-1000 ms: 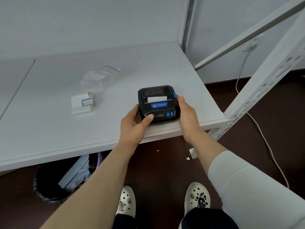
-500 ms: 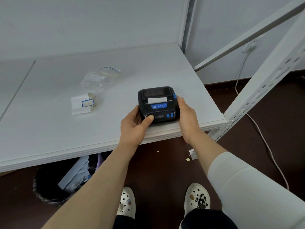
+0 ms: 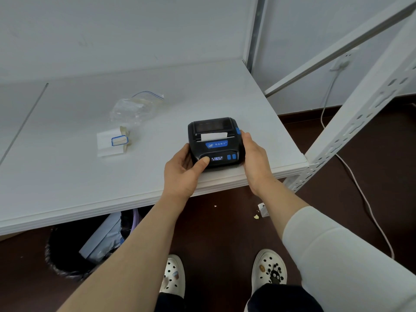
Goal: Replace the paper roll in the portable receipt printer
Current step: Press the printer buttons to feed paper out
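A black portable receipt printer (image 3: 215, 140) with blue buttons sits near the front right corner of the white table (image 3: 67, 176). Its lid is down, and a strip of white paper (image 3: 213, 136) sticks out of the slot. The small display on its front is lit. My left hand (image 3: 183, 174) grips the printer's left side, thumb pressing a button on the front panel. My right hand (image 3: 255, 158) holds the right side, fingertips near the blue side latch.
A white paper piece with a blue-edged label (image 3: 113, 143) and an empty clear zip bag (image 3: 135, 108) lie left of the printer. A black bin (image 3: 74, 253) stands under the table. A white metal rack post (image 3: 351, 131) and a cable (image 3: 360, 194) are at the right.
The printer's display has lit up under my left thumb. Both hands stay on the printer in the same spots.
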Demonstrator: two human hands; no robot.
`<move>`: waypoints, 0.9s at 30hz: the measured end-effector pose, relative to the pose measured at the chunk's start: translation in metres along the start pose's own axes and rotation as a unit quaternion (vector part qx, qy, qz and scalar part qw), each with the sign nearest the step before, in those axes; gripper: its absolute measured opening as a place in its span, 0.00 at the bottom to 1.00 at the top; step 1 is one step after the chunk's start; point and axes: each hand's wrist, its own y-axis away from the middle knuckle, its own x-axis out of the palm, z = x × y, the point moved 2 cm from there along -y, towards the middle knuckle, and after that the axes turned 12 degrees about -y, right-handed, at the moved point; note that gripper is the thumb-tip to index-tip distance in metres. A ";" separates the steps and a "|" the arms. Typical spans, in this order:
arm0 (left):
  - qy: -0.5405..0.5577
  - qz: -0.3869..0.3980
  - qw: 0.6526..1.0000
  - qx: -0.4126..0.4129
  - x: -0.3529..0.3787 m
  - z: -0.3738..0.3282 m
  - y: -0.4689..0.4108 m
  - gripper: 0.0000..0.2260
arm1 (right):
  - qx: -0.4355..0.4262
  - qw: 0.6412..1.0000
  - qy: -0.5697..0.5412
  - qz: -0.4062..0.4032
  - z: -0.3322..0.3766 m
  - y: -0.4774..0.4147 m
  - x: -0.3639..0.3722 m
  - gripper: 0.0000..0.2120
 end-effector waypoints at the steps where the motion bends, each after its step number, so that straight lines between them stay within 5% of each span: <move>1: 0.002 0.003 1.000 0.001 0.000 0.001 0.000 0.17 | 0.000 1.000 0.000 0.002 0.000 0.000 0.000 0.23; 11: -0.044 0.055 0.997 -0.024 -0.008 0.019 -0.006 0.35 | 0.013 0.998 -0.031 0.045 0.000 0.002 -0.002 0.21; 21: -0.046 0.030 0.998 -0.025 -0.006 0.023 -0.008 0.40 | 0.036 0.997 -0.054 0.051 -0.002 -0.002 -0.005 0.19; 27: -0.055 0.025 0.998 -0.025 -0.006 0.026 -0.010 0.40 | -0.008 0.986 -0.093 0.141 0.000 -0.002 -0.012 0.21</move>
